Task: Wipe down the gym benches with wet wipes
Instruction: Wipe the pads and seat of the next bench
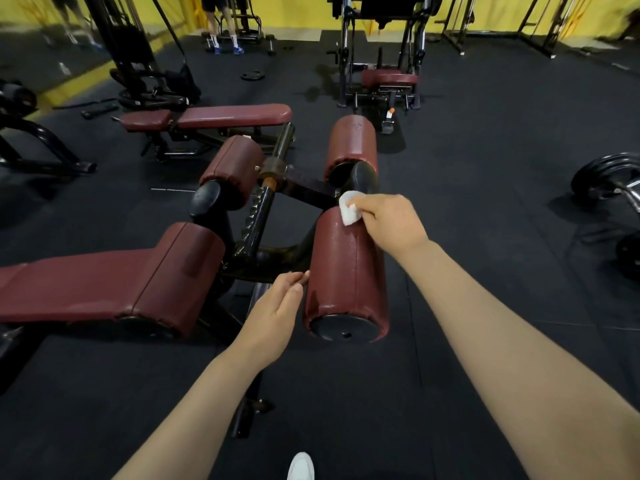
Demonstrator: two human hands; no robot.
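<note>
A head-worn camera looks down at two bare forearms reaching over a maroon padded gym bench [104, 285] on a black rubber floor [485, 341].

The right hand [391, 223] pinches a small folded white wipe [349, 207] between curled fingers and thumb, its grip clamped on the wipe. The wipe presses on the far end of the nearest roller pad [346, 271], a maroon cylinder with a black end cap facing the camera. The top of this pad glistens with wet streaks.

The left hand [277, 313] holds nothing, its grip apart. Its straight fingers lie along the left side of the same pad; the fingertips look just touching it, though contact is hard to tell.

Three more maroon roller pads sit on the bench's black frame: one beyond the wipe [351, 143], one at upper left [232, 168], and one joined to the bench's seat [187, 268].

Farther back stands a second flat bench [207, 117]. A weight machine [384, 50] stands against a yellow wall [294, 12]. A barbell with plates [609, 181] lies at the right. Another person's legs [221, 26] show at the top. The tip of a white shoe [301, 467] shows at the bottom edge.
</note>
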